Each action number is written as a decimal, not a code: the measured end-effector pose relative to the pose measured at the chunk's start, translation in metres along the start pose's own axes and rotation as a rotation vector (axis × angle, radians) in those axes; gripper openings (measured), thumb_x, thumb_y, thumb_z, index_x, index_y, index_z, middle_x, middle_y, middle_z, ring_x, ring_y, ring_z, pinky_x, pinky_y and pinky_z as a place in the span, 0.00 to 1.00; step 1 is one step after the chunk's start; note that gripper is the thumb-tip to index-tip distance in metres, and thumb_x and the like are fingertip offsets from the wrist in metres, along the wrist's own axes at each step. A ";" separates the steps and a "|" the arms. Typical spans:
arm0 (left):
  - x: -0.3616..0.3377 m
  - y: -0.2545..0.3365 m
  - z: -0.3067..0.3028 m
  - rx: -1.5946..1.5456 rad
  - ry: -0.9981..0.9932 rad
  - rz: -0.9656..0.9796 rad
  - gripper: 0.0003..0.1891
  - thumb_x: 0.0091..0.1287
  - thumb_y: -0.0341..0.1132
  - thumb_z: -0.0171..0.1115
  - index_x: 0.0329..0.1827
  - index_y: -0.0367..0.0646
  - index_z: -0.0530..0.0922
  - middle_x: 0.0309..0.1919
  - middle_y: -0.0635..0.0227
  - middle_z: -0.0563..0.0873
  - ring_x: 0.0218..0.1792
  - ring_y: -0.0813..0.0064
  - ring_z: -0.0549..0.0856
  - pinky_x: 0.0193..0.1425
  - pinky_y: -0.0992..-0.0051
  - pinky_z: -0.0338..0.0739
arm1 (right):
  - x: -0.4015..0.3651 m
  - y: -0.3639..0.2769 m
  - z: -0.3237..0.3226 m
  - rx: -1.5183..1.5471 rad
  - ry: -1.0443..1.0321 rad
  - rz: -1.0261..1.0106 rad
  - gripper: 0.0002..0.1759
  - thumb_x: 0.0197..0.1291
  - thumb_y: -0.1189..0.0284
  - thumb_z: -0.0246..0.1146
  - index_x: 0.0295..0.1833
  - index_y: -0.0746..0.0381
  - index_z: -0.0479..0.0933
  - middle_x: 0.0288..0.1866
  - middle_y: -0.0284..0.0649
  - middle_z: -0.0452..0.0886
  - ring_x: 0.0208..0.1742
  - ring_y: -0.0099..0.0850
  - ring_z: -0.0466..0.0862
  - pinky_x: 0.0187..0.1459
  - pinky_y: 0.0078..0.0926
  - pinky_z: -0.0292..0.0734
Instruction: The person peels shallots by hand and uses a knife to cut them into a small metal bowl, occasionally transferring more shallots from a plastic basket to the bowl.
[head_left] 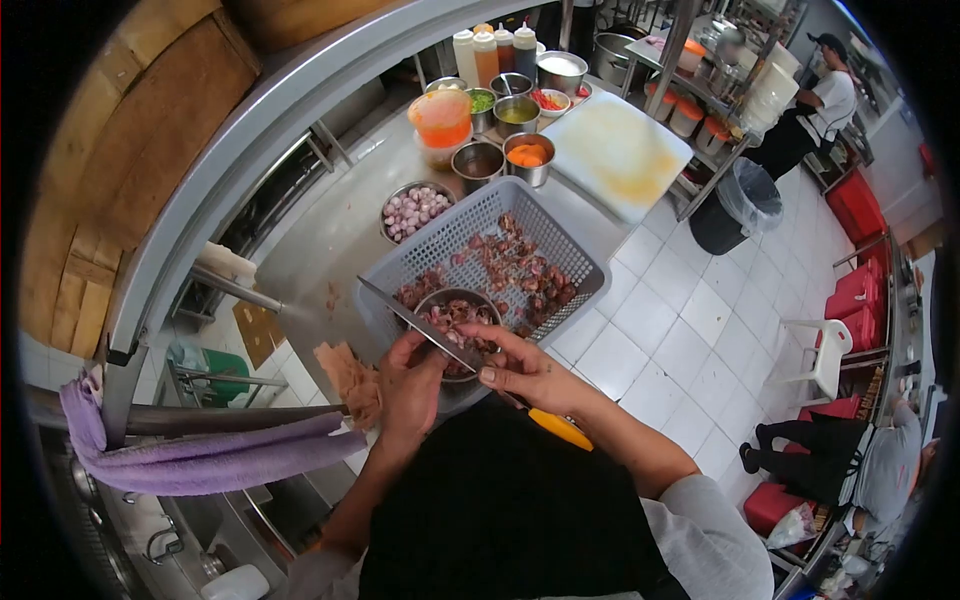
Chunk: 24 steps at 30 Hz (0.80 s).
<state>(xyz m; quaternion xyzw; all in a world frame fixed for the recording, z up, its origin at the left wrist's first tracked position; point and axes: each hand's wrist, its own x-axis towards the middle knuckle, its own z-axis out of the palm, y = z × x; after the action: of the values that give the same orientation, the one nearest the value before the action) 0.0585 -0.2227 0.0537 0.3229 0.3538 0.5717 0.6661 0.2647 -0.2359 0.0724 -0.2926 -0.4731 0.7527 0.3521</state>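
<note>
My right hand (530, 375) is closed on a knife, gripping it low on the blade. The knife's yellow handle (560, 428) sticks out below that hand, and its blade (405, 312) slants up to the left. Close to the blade's other side, my left hand (412, 375) has its fingers curled; what they hold, if anything, is hidden. Under both hands is a round metal bowl (440, 296) with peeled, pinkish shallots. It sits inside a grey perforated basket (575, 225), among reddish-brown unpeeled shallots (510, 255).
A bowl of peeled shallots (415, 210) stands beyond the basket. Behind are metal containers, squeeze bottles (485, 55), an orange tub (440, 118) and a white cutting board (620, 150). A purple towel (220, 460) hangs on the left. Two people work at the right.
</note>
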 end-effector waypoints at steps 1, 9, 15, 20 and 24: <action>0.000 0.001 0.001 0.003 -0.006 0.005 0.12 0.69 0.18 0.60 0.55 0.32 0.79 0.51 0.59 0.85 0.52 0.70 0.84 0.61 0.69 0.79 | 0.001 -0.001 0.001 -0.003 0.000 -0.008 0.35 0.71 0.61 0.63 0.79 0.49 0.59 0.32 0.27 0.73 0.28 0.16 0.70 0.28 0.15 0.63; 0.000 0.004 0.002 -0.034 -0.015 0.026 0.11 0.68 0.17 0.60 0.52 0.33 0.80 0.49 0.56 0.86 0.50 0.68 0.86 0.60 0.68 0.81 | 0.004 -0.004 -0.001 0.113 -0.004 0.011 0.29 0.72 0.63 0.60 0.77 0.49 0.66 0.29 0.27 0.70 0.27 0.17 0.70 0.27 0.15 0.63; -0.001 0.005 0.004 -0.054 -0.018 -0.035 0.10 0.70 0.20 0.59 0.53 0.33 0.80 0.49 0.56 0.86 0.50 0.66 0.86 0.54 0.66 0.84 | 0.010 0.011 -0.015 0.247 0.007 0.010 0.29 0.73 0.63 0.60 0.77 0.52 0.65 0.26 0.28 0.69 0.23 0.18 0.68 0.25 0.17 0.62; 0.002 -0.002 0.006 -0.109 0.010 -0.027 0.10 0.71 0.22 0.60 0.53 0.36 0.79 0.50 0.58 0.85 0.51 0.68 0.85 0.57 0.65 0.82 | 0.005 0.008 -0.009 0.136 0.044 0.000 0.34 0.73 0.61 0.60 0.80 0.52 0.57 0.24 0.29 0.68 0.22 0.18 0.68 0.26 0.17 0.63; 0.000 -0.002 0.010 -0.142 0.039 -0.026 0.08 0.71 0.23 0.60 0.51 0.39 0.78 0.48 0.62 0.85 0.51 0.70 0.84 0.60 0.66 0.80 | 0.006 0.012 -0.002 0.045 -0.002 -0.107 0.37 0.70 0.60 0.63 0.80 0.48 0.57 0.31 0.28 0.73 0.27 0.17 0.70 0.27 0.17 0.64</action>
<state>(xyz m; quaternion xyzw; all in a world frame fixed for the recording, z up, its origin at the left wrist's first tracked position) 0.0681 -0.2228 0.0577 0.2589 0.3295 0.5929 0.6876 0.2599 -0.2341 0.0604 -0.2580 -0.4715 0.7434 0.3980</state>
